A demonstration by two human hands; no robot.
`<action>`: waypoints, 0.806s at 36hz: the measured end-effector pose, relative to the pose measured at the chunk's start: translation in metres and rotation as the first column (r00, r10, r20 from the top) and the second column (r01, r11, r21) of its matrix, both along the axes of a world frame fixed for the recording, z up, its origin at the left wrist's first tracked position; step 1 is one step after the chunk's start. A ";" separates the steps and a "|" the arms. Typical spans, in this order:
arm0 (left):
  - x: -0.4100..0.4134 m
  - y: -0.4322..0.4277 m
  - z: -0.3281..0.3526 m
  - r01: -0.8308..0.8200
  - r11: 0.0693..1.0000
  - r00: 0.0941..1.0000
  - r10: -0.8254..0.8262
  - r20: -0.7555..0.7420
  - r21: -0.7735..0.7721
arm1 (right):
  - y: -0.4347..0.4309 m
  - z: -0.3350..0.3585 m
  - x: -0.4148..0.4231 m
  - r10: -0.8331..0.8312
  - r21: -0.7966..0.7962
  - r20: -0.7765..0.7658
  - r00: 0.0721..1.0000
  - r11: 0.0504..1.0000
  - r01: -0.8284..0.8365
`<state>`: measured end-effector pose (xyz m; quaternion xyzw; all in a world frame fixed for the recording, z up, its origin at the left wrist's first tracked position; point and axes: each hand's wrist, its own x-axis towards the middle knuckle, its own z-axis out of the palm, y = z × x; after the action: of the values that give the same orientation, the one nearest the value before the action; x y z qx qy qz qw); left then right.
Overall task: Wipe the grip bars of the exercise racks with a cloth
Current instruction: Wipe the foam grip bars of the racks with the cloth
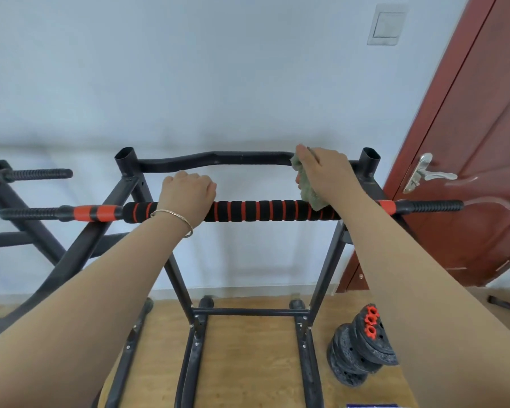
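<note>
A black metal exercise rack (175,272) stands in front of me against the wall. Its far top rail is a curved black grip bar (212,159). In front of that bar lies a barbell (259,211) with black and red striped foam. My left hand (187,195), with a bracelet on the wrist, is closed over the foam bar left of centre. My right hand (326,172) presses a grey-green cloth (308,187) around the right end of the curved bar, and the cloth hangs down to the foam bar.
A second black rack (21,198) with a ribbed bar stands to the left. Stacked weight plates (359,351) with red collars sit on the wooden floor at the right. A red-brown door (468,160) with a metal handle is close on the right.
</note>
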<state>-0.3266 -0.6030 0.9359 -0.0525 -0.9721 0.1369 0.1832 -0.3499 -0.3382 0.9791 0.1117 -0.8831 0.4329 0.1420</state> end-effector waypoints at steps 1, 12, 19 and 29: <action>0.001 -0.003 -0.001 -0.001 0.998 1.000 0.002 -0.017 0.055 | -0.004 -0.002 0.001 0.017 -0.002 -0.003 1.000 1.000 -0.017; 0.022 -0.033 -0.009 -0.094 0.989 0.993 0.101 -0.058 0.112 | -0.060 -0.024 0.010 0.139 0.027 -0.038 0.990 0.990 -0.138; 0.027 -0.032 -0.022 -0.080 0.995 0.996 0.082 0.026 -0.053 | -0.082 -0.053 0.003 0.164 0.690 -0.082 0.983 0.721 -0.063; 0.023 -0.036 -0.027 -0.058 0.998 0.998 0.058 -0.033 -0.009 | -0.082 -0.030 -0.032 0.164 0.492 0.189 0.968 0.837 -0.238</action>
<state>-0.3035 -0.6391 0.9092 -0.0230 -0.9694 0.1477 0.1949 -0.3818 -0.4205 0.9495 0.2069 -0.9572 0.2024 -0.0012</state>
